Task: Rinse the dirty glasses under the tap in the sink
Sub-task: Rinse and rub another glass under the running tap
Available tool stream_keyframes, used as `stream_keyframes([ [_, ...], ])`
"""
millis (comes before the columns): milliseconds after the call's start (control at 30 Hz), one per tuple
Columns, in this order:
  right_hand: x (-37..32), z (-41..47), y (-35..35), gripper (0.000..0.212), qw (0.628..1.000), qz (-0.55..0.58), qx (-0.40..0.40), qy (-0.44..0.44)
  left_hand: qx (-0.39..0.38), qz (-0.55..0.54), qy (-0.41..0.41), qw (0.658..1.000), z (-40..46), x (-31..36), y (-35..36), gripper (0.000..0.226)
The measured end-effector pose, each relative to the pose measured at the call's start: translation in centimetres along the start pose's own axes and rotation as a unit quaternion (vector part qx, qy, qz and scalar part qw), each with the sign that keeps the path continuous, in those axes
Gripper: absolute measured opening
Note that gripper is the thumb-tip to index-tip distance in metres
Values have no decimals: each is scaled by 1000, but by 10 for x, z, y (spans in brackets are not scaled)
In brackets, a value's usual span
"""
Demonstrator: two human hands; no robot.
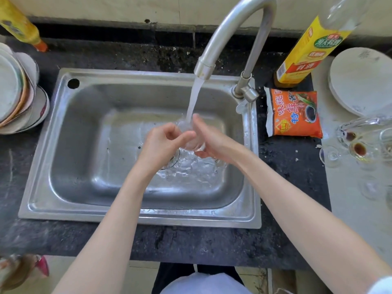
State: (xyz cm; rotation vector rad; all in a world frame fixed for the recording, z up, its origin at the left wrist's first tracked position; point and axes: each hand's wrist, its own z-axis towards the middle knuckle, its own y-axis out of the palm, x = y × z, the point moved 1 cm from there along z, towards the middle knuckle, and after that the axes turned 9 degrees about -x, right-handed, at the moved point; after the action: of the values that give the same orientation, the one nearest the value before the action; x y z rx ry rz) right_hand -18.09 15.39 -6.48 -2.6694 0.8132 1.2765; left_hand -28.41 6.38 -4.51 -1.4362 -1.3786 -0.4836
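At the frame's centre, the left hand (163, 143) and right hand (209, 141) are both gripping a clear glass (192, 135) under the tap (214, 47) stream over the sink (84, 115), while more dirty glasses (358, 148) are waiting at right.

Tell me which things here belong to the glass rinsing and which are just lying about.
Part of the job: glass held by left hand and right hand, tap, sink, dirty glasses.

Lying about: orange packet, yellow bottle, white plates, stacked bowls.
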Motion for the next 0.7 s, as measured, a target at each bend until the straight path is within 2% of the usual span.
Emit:
stream_keyframes([
  [67,-2,0,4,51,1000,-12,3,-6,57,12,-27,998,6,-6,2,49],
  [133,-3,2,5,55,997,44,-52,23,61,-5,-21,998,9,-9,2,61],
  [233,-7,7,3,64,983,111,-119,80,45,-56,23,997,10,-6,3,51],
  [300,-10,9,1,65,980,119,-121,103,55,-64,34,996,13,-6,1,51],
  [333,-11,7,1,65,985,89,-110,100,57,-72,30,995,15,-7,1,56],
  [433,-13,-2,-1,58,990,-71,-95,82,48,-104,-38,993,22,-15,0,57],
  [533,-14,-12,-9,50,979,-130,-134,79,32,-164,-117,979,27,-24,2,47],
  [633,-17,-18,-18,44,981,-104,-147,74,31,-210,-165,963,34,-30,4,48],
  [700,-19,-20,-20,34,985,25,-157,70,30,-258,-212,942,38,-34,5,44],
])
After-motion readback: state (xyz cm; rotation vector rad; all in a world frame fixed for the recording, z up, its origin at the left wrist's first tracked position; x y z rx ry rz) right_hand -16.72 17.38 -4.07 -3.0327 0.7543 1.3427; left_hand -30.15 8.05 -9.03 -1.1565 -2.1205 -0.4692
